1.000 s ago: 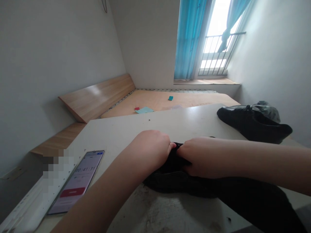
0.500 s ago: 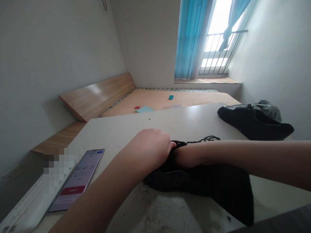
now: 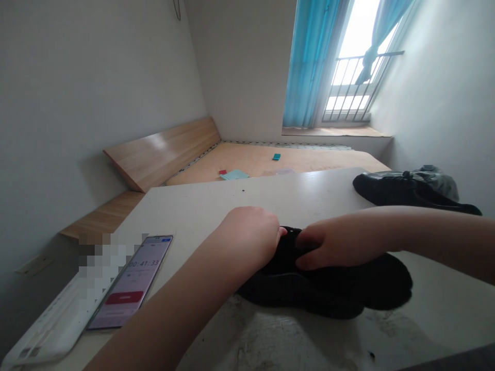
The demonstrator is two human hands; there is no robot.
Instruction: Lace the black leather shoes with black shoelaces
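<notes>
A black shoe lies on its sole on the white table, toe to the left. My left hand is closed on the upper near the shoe's opening; most of its fingers are hidden behind the hand. From the shoe's opening a flat black insole sticks out to the right, its rounded end past the heel. My right hand is at the opening, thumb and fingers bent around the black insole, fingertips partly lost in the dark interior.
A second black lace-up shoe stands at the back right beside a crumpled greyish plastic bag. At left, a phone showing a timer lies by a white object. Beyond the table is a bed.
My right hand has drawn back out of the shoe, its thumb now showing. The insole's outer end has risen from its drooping slant to lie flatter. My left hand keeps its hold.
</notes>
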